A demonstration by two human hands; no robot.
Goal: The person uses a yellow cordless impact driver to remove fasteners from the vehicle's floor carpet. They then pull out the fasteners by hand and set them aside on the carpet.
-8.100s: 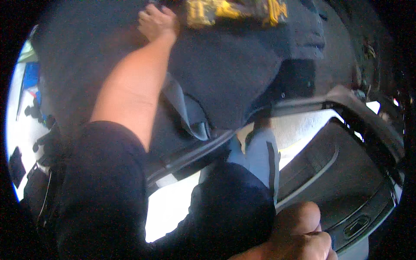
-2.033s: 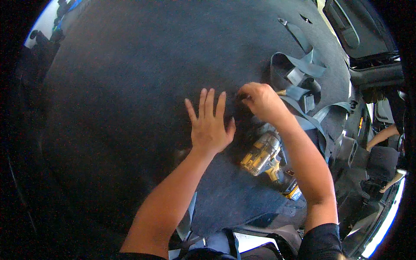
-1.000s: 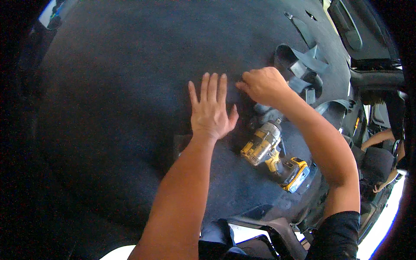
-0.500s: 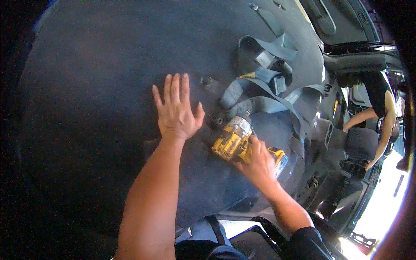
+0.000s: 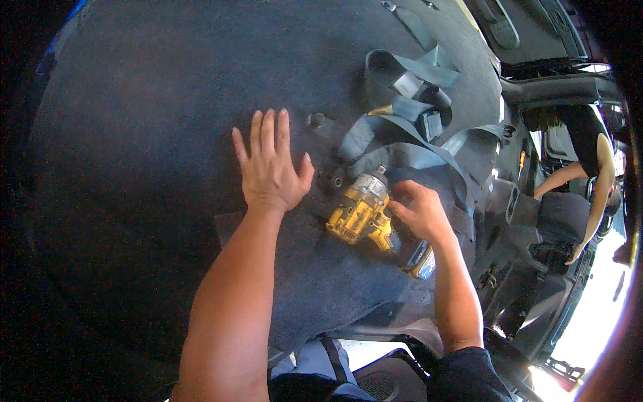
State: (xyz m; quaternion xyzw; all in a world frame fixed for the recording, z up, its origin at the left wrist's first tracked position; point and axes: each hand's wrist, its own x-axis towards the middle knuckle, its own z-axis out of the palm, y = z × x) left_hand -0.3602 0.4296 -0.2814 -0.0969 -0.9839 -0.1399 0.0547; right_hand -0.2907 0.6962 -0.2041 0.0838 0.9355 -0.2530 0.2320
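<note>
My left hand (image 5: 273, 171) lies flat on the dark carpeted panel (image 5: 167, 100), fingers spread and nothing in it. A yellow and black cordless impact wrench (image 5: 362, 214) rests on its side on the same carpet, its bare square drive pointing away from me and its battery toward the right. My right hand (image 5: 425, 211) is just beside the wrench's silver nose, off the handle. Its fingers are bent, with a gap between thumb and forefinger, and I see nothing held there. Beyond the wrench lie loose grey seat belts (image 5: 415, 151) with a metal buckle (image 5: 430, 125).
Small bolt-like fittings (image 5: 316, 120) stick up from the carpet between my left hand and the belts. At the right, a co-worker's bare arms (image 5: 596, 194) reach in near a dark headrest (image 5: 562, 218). An orange-handled tool (image 5: 521, 161) lies by the far interior trim.
My right hand has let go of the impact wrench's handle and shifted right and up toward its nose. The wrench now lies on the carpet, its battery end swung nearer me. My left hand stays put.
</note>
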